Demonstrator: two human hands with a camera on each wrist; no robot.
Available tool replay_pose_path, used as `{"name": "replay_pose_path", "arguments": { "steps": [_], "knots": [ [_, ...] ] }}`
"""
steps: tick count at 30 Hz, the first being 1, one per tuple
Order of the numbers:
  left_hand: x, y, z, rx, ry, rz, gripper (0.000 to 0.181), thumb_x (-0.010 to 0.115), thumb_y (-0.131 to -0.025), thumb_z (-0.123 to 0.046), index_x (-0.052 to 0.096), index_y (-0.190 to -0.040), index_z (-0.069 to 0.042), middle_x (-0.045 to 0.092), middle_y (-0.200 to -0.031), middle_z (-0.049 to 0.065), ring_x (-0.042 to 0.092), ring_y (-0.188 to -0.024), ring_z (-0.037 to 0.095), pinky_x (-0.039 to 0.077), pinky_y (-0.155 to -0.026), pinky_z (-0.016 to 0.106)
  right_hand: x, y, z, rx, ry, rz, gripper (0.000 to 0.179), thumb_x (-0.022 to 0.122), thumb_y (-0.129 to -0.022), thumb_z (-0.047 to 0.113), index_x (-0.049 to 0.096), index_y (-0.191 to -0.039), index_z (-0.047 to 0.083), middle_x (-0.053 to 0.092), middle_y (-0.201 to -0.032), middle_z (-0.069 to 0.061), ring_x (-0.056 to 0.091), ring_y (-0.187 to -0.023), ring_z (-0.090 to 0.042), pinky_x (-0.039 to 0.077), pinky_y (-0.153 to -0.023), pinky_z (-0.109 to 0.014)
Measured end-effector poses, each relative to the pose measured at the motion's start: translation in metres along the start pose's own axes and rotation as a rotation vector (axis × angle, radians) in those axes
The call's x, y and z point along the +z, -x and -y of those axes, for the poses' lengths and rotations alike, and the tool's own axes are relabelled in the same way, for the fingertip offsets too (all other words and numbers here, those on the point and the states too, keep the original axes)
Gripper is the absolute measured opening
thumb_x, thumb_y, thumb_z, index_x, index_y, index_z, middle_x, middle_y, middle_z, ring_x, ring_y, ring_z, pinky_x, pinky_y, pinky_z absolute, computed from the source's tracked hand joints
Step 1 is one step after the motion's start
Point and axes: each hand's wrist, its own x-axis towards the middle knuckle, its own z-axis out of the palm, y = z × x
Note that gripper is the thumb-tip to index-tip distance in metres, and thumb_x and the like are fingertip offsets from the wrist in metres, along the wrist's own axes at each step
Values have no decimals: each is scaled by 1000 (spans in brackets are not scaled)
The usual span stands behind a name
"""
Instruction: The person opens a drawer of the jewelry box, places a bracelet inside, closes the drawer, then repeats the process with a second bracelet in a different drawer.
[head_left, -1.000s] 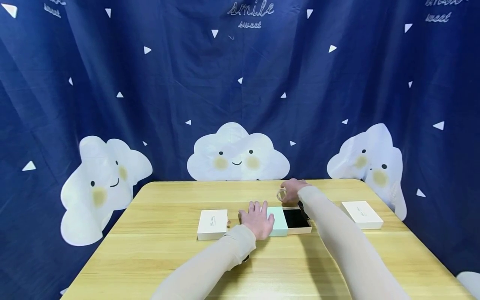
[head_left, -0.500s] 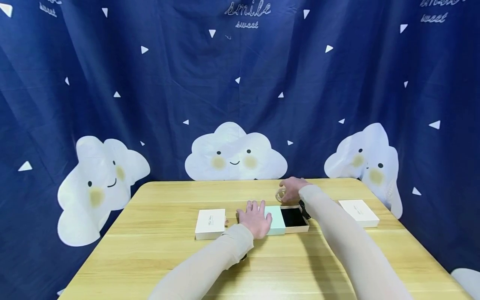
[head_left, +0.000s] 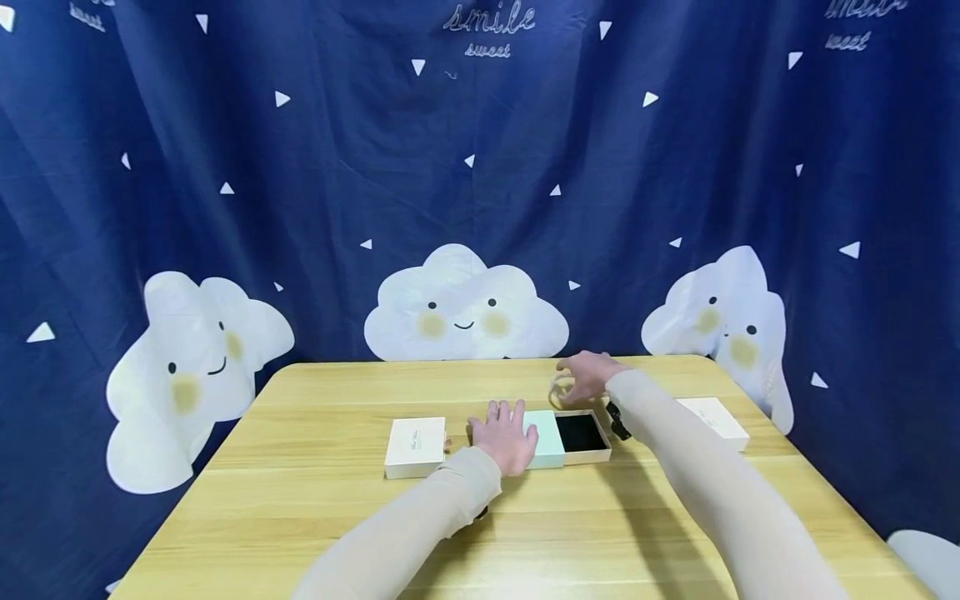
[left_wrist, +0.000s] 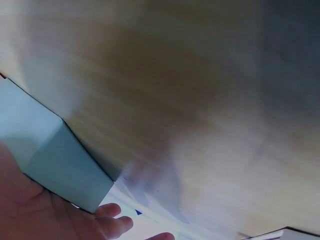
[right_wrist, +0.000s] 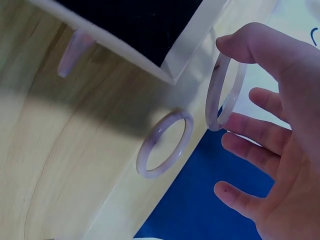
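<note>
My left hand (head_left: 504, 439) lies over the left part of a mint box sleeve (head_left: 545, 440), fingers spread and pointing away. In the left wrist view its palm and fingers extend along the sleeve's edge. From the sleeve's right end a drawer (head_left: 588, 457) with a black lining sticks out. Behind the drawer, my right hand (head_left: 588, 375) pinches a pale, glossy bangle (right_wrist: 215, 92) between thumb and fingers, the other fingers apart. A second pale bangle (right_wrist: 145, 154) is on the table beside it in the right wrist view. A pinkish ribbon tab (right_wrist: 75, 52) hangs from the drawer.
A white lidded box (head_left: 416, 446) with printed lettering stands to the left. Another white box (head_left: 716, 421) stands to the right, partly behind my right sleeve. The wooden table (head_left: 330, 500) ends at a dark blue curtain (head_left: 322, 167) with clouds.
The head view has turned slightly, so the scene slides left. Relative to the drawer, my right hand has shifted slightly right and away. My left hand stays on the mint sleeve.
</note>
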Motion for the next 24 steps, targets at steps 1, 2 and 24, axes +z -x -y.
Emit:
{"name": "replay_pose_path", "arguments": {
  "steps": [1, 2, 24],
  "knots": [
    [0, 0, 0, -1, 0, 0, 64, 19, -106, -51, 25, -162, -19, 30, -164, 14, 25, -153, 35, 30, -110, 71, -1, 2, 0, -6, 5, -6, 70, 80, -80, 40, 59, -139, 10, 68, -127, -14, 62, -114, -30, 43, -97, -64],
    [1, -1, 1, -3, -2, 1, 64, 18, -106, -51, 24, -162, -19, 30, -164, 14, 25, -153, 34, 30, -110, 71, -2, 4, 0, -11, 10, -12, 69, 80, -80, 40, 59, -139, 10, 69, -125, -14, 63, -112, -29, 44, -97, -64],
    [-3, 3, -1, -2, -7, -3, 64, 20, -106, -51, 25, -161, -18, 31, -163, 14, 26, -152, 35, 31, -110, 70, -13, 36, 4, -103, 52, -48, 70, 83, -75, 36, 60, -138, 15, 69, -105, -6, 59, -93, -20, 52, -85, -49]
  ]
}}
